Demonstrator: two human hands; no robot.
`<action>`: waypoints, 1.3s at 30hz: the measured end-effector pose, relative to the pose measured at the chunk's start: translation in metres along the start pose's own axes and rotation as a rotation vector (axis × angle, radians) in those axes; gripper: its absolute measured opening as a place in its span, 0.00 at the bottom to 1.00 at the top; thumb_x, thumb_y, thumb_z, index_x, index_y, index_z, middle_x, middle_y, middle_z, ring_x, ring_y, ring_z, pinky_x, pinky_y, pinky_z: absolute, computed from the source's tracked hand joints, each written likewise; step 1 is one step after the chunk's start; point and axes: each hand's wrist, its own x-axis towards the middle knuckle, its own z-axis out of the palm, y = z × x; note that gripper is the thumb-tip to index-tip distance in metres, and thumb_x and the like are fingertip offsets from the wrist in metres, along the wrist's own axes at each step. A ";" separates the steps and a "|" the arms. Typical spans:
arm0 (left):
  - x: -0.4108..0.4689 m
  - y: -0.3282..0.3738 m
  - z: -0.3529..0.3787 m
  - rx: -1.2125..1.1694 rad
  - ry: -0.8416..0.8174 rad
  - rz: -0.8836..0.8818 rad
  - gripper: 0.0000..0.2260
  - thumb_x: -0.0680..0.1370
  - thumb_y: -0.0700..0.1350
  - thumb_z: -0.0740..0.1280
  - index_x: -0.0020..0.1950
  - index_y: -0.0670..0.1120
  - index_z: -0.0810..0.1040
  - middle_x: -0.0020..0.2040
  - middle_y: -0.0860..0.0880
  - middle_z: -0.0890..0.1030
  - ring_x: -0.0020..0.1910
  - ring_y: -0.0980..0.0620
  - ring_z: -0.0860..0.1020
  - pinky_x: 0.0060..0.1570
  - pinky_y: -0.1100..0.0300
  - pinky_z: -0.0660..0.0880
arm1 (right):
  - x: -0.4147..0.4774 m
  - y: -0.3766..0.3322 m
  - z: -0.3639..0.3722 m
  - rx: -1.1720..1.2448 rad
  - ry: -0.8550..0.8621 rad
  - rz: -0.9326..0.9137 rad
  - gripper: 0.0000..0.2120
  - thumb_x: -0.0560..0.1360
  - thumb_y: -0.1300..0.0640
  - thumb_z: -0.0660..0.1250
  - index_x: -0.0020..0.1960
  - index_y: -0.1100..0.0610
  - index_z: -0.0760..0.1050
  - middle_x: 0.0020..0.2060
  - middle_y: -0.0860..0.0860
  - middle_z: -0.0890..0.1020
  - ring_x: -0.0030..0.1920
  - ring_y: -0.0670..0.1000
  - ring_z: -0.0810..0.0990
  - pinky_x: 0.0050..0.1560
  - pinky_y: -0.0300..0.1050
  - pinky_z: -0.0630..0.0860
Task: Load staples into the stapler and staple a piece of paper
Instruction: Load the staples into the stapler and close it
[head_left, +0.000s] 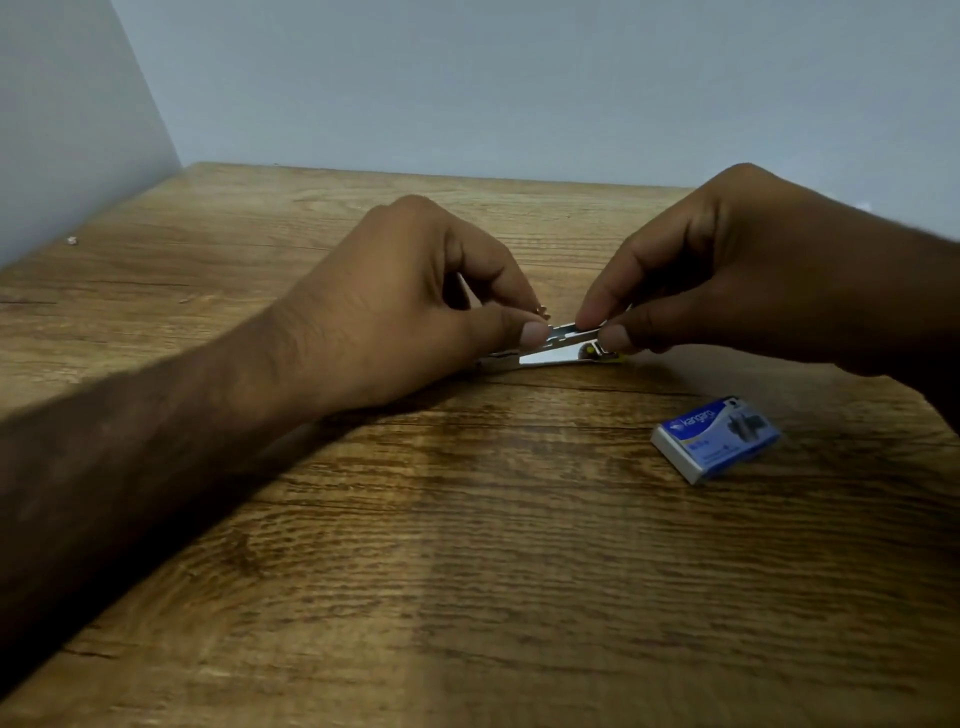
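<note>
Metal stapler on wooden desk | pinched by left hand and right hand | blue staple box lain nearby

Small metal stapler flat on the wood, mostly hidden by fingers; blue staple box nearby.

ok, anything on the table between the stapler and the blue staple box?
Nothing: the head view shows only bare wooden table between the stapler, held by both hands, and the staple box.
</note>
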 end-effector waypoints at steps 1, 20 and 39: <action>-0.001 0.001 0.001 0.042 0.009 0.008 0.03 0.71 0.52 0.78 0.43 0.56 0.88 0.32 0.65 0.83 0.27 0.65 0.76 0.28 0.74 0.68 | 0.000 0.000 0.001 -0.011 0.006 -0.005 0.09 0.64 0.54 0.78 0.43 0.45 0.88 0.34 0.45 0.89 0.38 0.50 0.87 0.41 0.45 0.85; -0.007 0.018 0.004 0.372 -0.011 0.142 0.06 0.77 0.52 0.71 0.49 0.54 0.88 0.43 0.53 0.83 0.37 0.53 0.79 0.40 0.49 0.77 | 0.000 -0.001 0.006 -0.009 0.077 0.005 0.09 0.67 0.63 0.79 0.41 0.51 0.87 0.33 0.46 0.88 0.34 0.49 0.86 0.40 0.41 0.84; 0.004 0.001 -0.024 0.339 -0.245 -0.080 0.12 0.68 0.62 0.70 0.47 0.59 0.83 0.40 0.57 0.84 0.36 0.59 0.82 0.35 0.61 0.76 | 0.006 0.022 -0.007 0.059 0.176 0.160 0.11 0.69 0.69 0.78 0.47 0.58 0.81 0.34 0.52 0.88 0.33 0.45 0.86 0.32 0.38 0.82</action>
